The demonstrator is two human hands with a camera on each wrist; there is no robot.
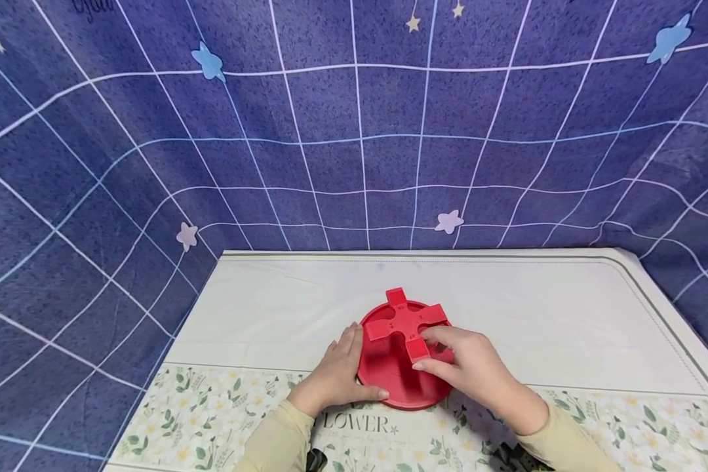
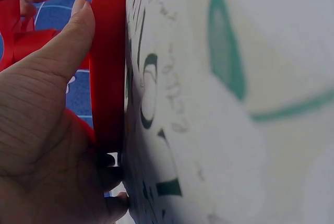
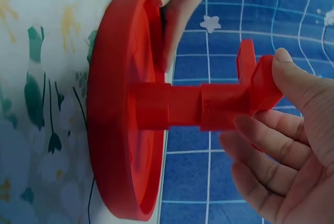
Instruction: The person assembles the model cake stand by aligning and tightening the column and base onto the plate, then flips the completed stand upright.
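A round red base point(image 1: 389, 380) with a raised rim lies flat on the table. From its middle rises a red post point(image 3: 182, 106), topped by a red cross-shaped piece point(image 1: 406, 321) with broad arms and small markings that I cannot read. My left hand point(image 1: 342, 370) holds the base's rim at the left, thumb at the front edge and fingers along the side. With thumb and fingers, my right hand point(image 1: 474, 364) pinches the cross's near arm; in the right wrist view the other fingers curl below the cross, near the post.
The white table point(image 1: 283, 308) has a flower-printed strip point(image 1: 212, 406) with lettering along its near side. Behind it and at both sides hangs a blue curtain point(image 1: 389, 164) with grid lines and stars. Dark objects at the bottom edge, near both sleeves, are only partly visible.
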